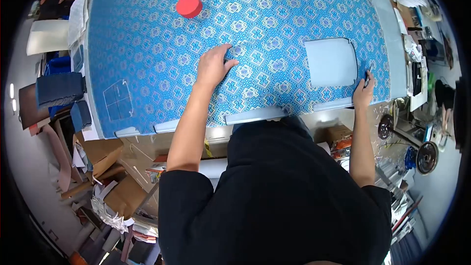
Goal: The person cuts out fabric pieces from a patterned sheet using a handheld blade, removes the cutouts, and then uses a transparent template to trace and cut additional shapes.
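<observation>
A blue patterned fabric [260, 24] covers the work table. My left hand [213, 66] rests on it near the middle, thumb and fingers apart, holding nothing. A red round block [189, 6] sits on the fabric beyond that hand. At the right, my right hand [363, 92] is closed on a small dark tool [367, 76], too small to name exactly. Just left of this hand is a rounded rectangular cutout [331, 62] in the fabric, where the pale surface underneath shows. A clear template with cross lines [118, 100] lies at the left.
Along the near edge of the fabric, several notches [255, 115] expose the pale tabletop. Dark blue foam-like blocks [60, 90] stand beyond the table's left side. Cardboard boxes [126, 196] are on the lower left, and a wheeled stand [426, 157] is at the right.
</observation>
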Motion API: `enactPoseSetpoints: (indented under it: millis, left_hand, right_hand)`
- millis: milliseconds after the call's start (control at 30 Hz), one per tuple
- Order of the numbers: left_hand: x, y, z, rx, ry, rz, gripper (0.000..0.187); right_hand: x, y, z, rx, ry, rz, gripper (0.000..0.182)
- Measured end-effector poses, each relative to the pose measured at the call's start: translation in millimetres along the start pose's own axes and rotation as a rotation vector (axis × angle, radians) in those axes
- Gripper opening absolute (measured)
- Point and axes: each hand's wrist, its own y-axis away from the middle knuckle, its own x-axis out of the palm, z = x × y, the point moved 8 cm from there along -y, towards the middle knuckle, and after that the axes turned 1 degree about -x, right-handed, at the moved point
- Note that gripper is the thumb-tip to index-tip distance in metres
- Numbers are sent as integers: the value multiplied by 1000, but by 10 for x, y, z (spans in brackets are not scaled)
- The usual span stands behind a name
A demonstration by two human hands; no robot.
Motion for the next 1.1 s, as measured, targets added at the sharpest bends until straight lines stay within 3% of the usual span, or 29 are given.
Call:
enactPoseSetpoints:
  millis: [200, 500, 567, 633, 667, 700, 800, 900, 967, 1100]
  left_hand:
    - [-61, 108, 76, 95, -34, -20, 56]
    - [-30, 2, 52, -41, -102, 31, 62]
    - [-51, -47, 16, -65, -108, 29, 56]
    - [-136, -16, -241, 103, -253, -39, 42]
    - [-48, -34, -251, 122, -291, 122, 33]
    - [2, 94, -230, 18, -118, 248, 31]
    - [-292, 635, -711, 215, -46, 257, 24]
    - [-746, 1018, -900, 205, 23, 385, 20]
    - [-1139, 1169, -676, 120, 46, 363, 20]
    - [-1488, 1198, 484, -149, -347, 397, 31]
  right_hand:
    - [-35, 4, 107, 65, 32, -64, 39]
    - [-95, -11, 134, 34, 34, -87, 38]
    - [-63, 11, 113, 22, 45, -83, 40]
    - [-107, -6, -53, 13, 54, -107, 40]
    - [-23, 11, -83, 1, 54, -106, 41]
    - [43, 39, -180, 73, 36, -70, 42]
    - [19, 45, -150, 329, -27, 58, 42]
    - [27, 33, -220, 266, -1, 15, 43]
    - [43, 8, -277, 217, -21, -11, 43]
    - [174, -29, -449, 189, -149, -50, 44]
